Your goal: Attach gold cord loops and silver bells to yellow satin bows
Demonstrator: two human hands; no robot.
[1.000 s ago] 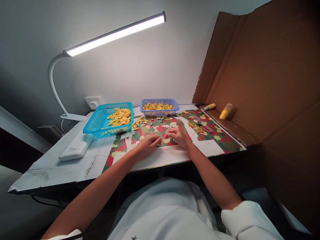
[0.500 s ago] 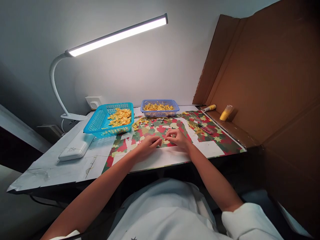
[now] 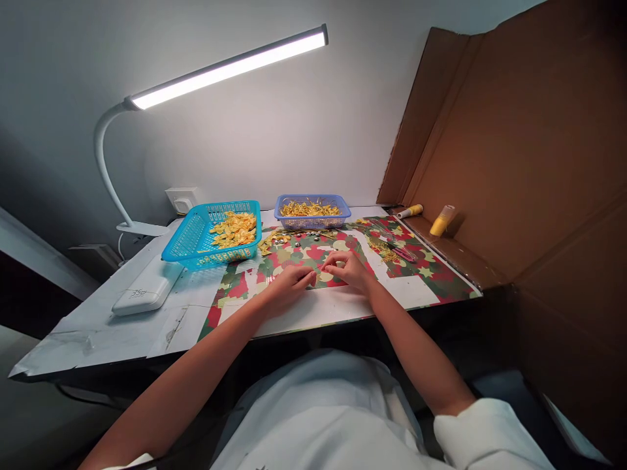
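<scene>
My left hand (image 3: 294,282) is closed in a pinch low over the patterned sheet (image 3: 337,245), with its fingertips pointing right. Facing it, my right hand (image 3: 349,269) pinches too, thumb against forefinger. A narrow gap lies between the two sets of fingertips. Something very thin seems to run across that gap, too small to make out. Beyond my hands, small shiny silvery pieces (image 3: 298,244) and yellow-gold petal-like bits (image 3: 268,245) are scattered on the sheet.
A blue basket (image 3: 183,241) of yellow-gold pieces stands left; a purple-blue basket (image 3: 313,223) of gold strips stands behind. Scissors (image 3: 404,252) and gold strands (image 3: 385,250) lie right. A white power bank (image 3: 147,290), a lamp (image 3: 230,70) and a cardboard wall (image 3: 533,143) surround the workspace.
Both hands stay nearly in place, still pinching. The right fingers have shifted very slightly. The whole view has moved a little.
</scene>
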